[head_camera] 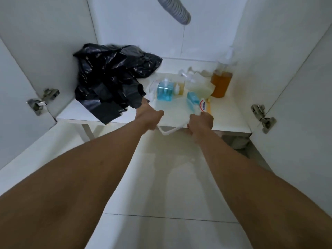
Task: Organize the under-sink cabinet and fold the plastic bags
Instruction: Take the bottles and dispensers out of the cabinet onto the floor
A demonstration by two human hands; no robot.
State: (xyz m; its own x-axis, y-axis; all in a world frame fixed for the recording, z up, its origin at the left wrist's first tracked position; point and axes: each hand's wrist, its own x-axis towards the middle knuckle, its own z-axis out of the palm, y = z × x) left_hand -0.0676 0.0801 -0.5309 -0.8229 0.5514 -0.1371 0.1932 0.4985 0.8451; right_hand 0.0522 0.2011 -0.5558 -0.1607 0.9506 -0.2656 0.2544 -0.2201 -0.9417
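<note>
Home bathroom, white under-sink cabinet (231, 123), grey drain hose (177, 9), soap bottles (165, 90), toothpaste (203, 106)

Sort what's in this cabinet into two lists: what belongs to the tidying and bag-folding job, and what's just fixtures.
Job:
black plastic bags, crumpled
white tray, gripped by left hand and right hand
blue soap bottle
orange bottle
toothpaste tube

Fixtures:
drain hose
door hinges
</note>
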